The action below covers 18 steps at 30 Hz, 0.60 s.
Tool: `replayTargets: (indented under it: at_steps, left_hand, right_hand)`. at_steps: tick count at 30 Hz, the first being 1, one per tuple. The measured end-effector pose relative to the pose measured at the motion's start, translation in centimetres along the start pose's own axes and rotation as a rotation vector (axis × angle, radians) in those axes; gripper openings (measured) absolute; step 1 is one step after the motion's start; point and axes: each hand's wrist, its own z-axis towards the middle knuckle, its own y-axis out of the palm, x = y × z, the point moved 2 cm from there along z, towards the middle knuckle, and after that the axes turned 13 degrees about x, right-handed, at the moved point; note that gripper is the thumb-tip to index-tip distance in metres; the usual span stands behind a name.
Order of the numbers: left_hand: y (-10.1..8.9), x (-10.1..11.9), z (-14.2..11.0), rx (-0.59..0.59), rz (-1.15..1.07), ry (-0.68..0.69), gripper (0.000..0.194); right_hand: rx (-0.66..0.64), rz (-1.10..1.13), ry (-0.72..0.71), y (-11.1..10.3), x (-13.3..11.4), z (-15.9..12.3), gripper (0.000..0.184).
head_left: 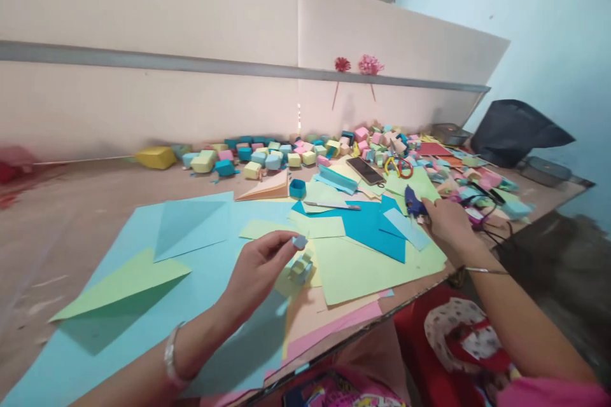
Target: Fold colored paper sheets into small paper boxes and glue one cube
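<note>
My left hand (260, 267) is raised over the coloured sheets, fingers pinched on a small light-blue folded paper piece (300, 241). Just below it lies a small folded paper construction (300, 267) in green and blue. My right hand (446, 219) reaches out to the right and rests on the blue glue gun (414, 202), fingers curled around its rear. Large sheets of blue paper (191, 222), green paper (363, 264) and teal paper (363, 222) cover the table in front of me.
Several folded paper cubes (267, 159) line the wall. A phone (365, 170), scissors (400, 166), a metal blade (331, 205), a teal paper ring (297, 188) and paper scraps lie mid-table. A dark bag (518, 130) sits far right. Two paper flowers (356, 65) hang on the wall.
</note>
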Motion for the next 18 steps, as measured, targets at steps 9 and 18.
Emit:
replayTargets:
  at_steps: [9, 18]
  left_hand:
    - [1.5, 2.7, 1.6, 0.007, -0.061, -0.037, 0.028]
    - [4.8, 3.6, 2.5, -0.032, 0.015, 0.066, 0.028]
  right_hand:
    - [0.276, 0.898, 0.281, -3.4, 0.8, 0.1, 0.045]
    - [0.176, 1.437, 0.036, -11.2, -7.2, -5.7, 0.032]
